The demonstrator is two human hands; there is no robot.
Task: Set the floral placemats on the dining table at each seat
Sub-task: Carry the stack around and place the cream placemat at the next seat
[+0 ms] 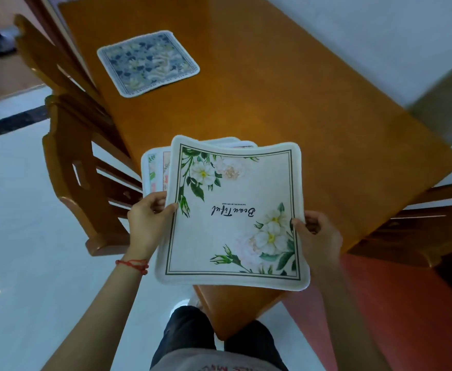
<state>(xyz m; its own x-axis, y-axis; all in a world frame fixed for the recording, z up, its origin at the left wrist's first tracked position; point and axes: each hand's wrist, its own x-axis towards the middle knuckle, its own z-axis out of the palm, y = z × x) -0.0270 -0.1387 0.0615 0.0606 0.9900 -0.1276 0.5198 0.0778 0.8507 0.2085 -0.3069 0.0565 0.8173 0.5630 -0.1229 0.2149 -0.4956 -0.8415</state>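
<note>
A cream placemat with white flowers (233, 215) hangs above the near corner of the wooden dining table (286, 108). My left hand (147, 223) pinches its left edge and my right hand (316, 234) grips its right edge. More floral placemats (155, 170) peek out from under its left and far edges; my left hand seems to hold these too. A blue-grey floral placemat (147, 62) lies flat on the table's far left part.
Two wooden chairs (72, 145) stand along the table's left side, and another chair with a red seat (407, 263) stands at the right. White tiled floor (32, 250) lies to the left. My legs show below the table corner.
</note>
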